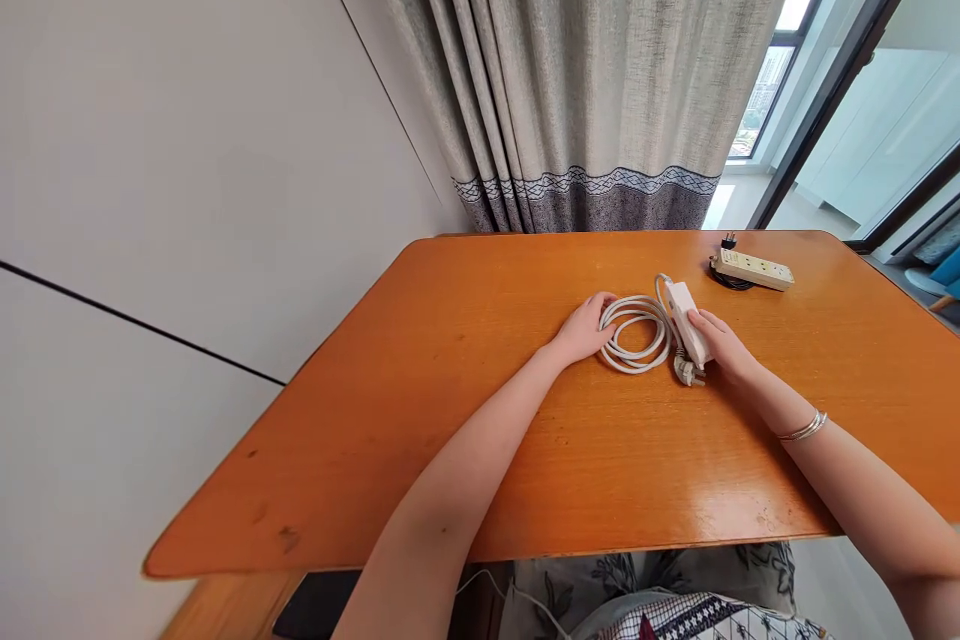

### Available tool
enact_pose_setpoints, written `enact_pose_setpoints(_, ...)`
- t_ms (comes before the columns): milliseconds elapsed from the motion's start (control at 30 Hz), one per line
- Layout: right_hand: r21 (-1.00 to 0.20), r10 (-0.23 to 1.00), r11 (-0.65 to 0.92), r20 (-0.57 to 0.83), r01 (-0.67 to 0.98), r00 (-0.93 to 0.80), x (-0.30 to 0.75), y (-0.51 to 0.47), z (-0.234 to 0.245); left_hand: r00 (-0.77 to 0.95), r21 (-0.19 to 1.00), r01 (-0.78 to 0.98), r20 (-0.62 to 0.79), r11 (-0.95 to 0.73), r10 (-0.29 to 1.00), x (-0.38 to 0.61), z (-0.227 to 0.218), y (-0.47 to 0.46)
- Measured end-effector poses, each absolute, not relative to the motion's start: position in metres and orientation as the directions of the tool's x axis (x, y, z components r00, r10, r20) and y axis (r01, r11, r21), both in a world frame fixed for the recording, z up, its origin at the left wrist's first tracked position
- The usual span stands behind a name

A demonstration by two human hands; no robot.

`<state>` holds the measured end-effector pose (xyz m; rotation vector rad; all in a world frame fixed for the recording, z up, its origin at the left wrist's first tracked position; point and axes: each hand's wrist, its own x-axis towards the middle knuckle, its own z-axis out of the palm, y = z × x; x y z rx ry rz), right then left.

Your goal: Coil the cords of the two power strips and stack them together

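Note:
A white power strip [686, 318] lies on the orange wooden table [465, 400] with its white cable coiled [636, 335] beside it and its plug [688, 372] at the near end. My left hand [583, 328] rests on the left side of the coil, fingers touching the cable. My right hand [724, 345] lies against the right side of the strip, fingers on its body. A silver bracelet [804, 427] sits on my right wrist.
A second, cream power strip [752, 269] with a dark cord [727, 277] lies at the far right of the table. A grey curtain [592, 70] hangs behind the table, a pale wall [187, 170] to the left, a window [862, 70] to the right.

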<state>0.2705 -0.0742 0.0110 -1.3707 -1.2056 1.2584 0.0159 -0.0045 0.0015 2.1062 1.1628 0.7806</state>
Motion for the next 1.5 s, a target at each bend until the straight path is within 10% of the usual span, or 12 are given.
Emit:
enact_pose_setpoints(233,-0.946,0.97,-0.242,-0.242,-0.215,-0.027,0.268,-0.07,0.012,0.178,0.93,0.323,0.12,-0.174,0.977,0.005,0.011,0.008)
enact_pose_setpoints(533,-0.952,0.975,-0.21,-0.22,-0.222,0.021,0.267,-0.07,0.013,-0.132,0.994,-0.098,-0.059,0.046,0.99,-0.023,0.026,0.026)
enact_pose_setpoints(967,-0.916,0.961,-0.218,-0.261,-0.337,0.087,0.269,-0.07,0.018,-0.561,0.838,-0.538,-0.279,-0.087,0.779,-0.075,0.033,0.048)
enact_pose_setpoints(1500,-0.91,0.948,-0.055,-0.176,-0.411,0.265,0.288,-0.061,0.017,-0.685,0.766,-0.603,-0.355,-0.222,0.637,-0.137,0.038,0.049)
